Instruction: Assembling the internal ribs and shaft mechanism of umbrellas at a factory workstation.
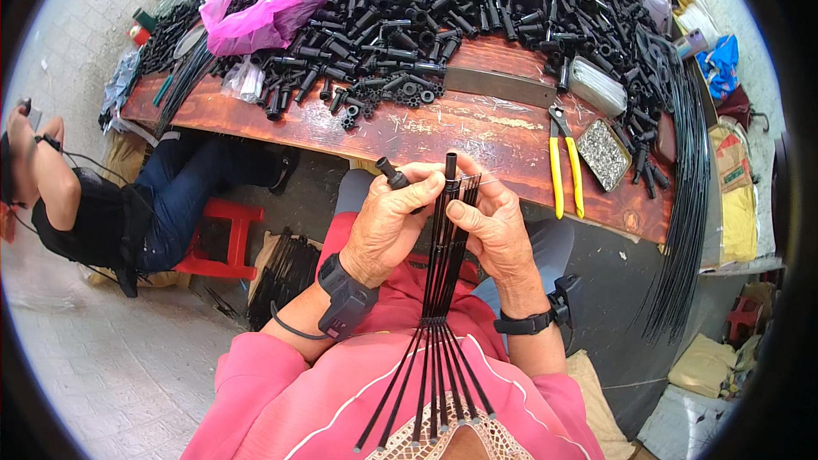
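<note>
A bundle of thin black umbrella ribs (443,277) stands between my hands, its lower ends fanned out over my lap and pink top. At its upper end a black plastic tube piece (451,165) sticks up. My left hand (379,226) is closed, thumb pressed on the ribs just beside this tube. A second black plastic runner (392,173) with a flared end rests in the same hand's fingers. My right hand (498,230) pinches the rib tips on the other side, where thin wire ends show. Its fingertips are partly hidden behind the ribs.
On the wooden table (366,128) lie a large heap of black plastic runners (400,21), a pink plastic bag (264,0), yellow-handled cutters (564,162), a tin of small metal bits (604,155) and a metal bar (498,86). Another person (94,196) sits at left near a red stool (223,238).
</note>
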`<action>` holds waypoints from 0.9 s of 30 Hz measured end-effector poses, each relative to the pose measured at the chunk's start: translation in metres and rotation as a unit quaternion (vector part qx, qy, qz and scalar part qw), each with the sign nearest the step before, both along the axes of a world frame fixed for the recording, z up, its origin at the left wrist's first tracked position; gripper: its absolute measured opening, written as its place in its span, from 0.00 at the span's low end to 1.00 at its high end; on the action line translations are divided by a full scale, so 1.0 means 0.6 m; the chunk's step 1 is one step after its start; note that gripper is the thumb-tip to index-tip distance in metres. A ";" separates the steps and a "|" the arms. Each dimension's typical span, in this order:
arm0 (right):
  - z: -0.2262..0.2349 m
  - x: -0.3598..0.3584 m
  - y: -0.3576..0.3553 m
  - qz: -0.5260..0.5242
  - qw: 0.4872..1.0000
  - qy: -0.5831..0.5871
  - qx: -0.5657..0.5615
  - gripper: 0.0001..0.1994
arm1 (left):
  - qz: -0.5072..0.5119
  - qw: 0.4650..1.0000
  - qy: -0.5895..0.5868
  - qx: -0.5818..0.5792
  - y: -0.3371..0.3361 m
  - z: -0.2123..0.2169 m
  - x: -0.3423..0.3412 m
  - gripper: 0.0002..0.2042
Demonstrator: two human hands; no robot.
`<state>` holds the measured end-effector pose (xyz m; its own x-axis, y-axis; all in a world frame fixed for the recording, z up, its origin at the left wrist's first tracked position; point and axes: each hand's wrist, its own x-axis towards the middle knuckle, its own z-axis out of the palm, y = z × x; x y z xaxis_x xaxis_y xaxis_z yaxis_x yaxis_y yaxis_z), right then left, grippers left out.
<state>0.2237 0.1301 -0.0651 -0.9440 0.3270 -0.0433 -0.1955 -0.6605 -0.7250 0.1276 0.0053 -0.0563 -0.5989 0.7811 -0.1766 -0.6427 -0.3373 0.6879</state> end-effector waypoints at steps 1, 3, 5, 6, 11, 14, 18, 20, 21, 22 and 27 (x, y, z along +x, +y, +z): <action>-0.002 0.003 0.003 0.005 1.000 -0.001 0.004 0.30 | -0.013 1.000 -0.007 0.001 0.000 0.004 -0.001 0.11; -0.006 0.007 0.008 0.051 0.999 -0.005 -0.006 0.27 | -0.035 0.999 -0.006 0.009 0.000 -0.008 -0.005 0.13; -0.012 0.007 0.008 0.056 0.998 -0.008 -0.006 0.26 | -0.058 0.998 -0.004 0.015 -0.001 -0.019 -0.005 0.15; -0.015 0.007 0.007 0.033 0.999 -0.008 -0.011 0.26 | -0.051 0.998 -0.014 0.039 0.003 -0.023 0.001 0.16; -0.029 0.007 0.013 0.024 0.999 -0.023 0.000 0.26 | 0.007 0.995 -0.040 0.093 0.007 -0.045 0.014 0.25; -0.022 0.005 0.008 0.012 1.000 -0.012 -0.016 0.26 | 0.003 0.989 -0.082 0.122 0.011 -0.040 0.012 0.28; -0.024 -0.002 0.008 0.026 1.000 0.002 -0.012 0.25 | -0.036 0.981 -0.114 0.153 0.011 -0.034 0.002 0.28; -0.024 -0.005 0.009 0.021 0.999 0.005 -0.024 0.24 | -0.015 0.988 -0.105 0.111 0.010 -0.024 0.002 0.29; -0.029 -0.003 0.012 0.029 1.000 -0.003 -0.011 0.23 | -0.018 0.988 -0.105 0.109 0.007 -0.027 0.001 0.29; -0.033 -0.001 0.014 0.036 0.999 -0.010 0.002 0.22 | -0.021 0.989 -0.100 0.106 0.005 -0.033 0.000 0.28; -0.036 -0.001 0.015 0.043 0.999 -0.015 0.003 0.19 | -0.017 0.999 -0.028 0.012 -0.010 -0.003 -0.006 0.27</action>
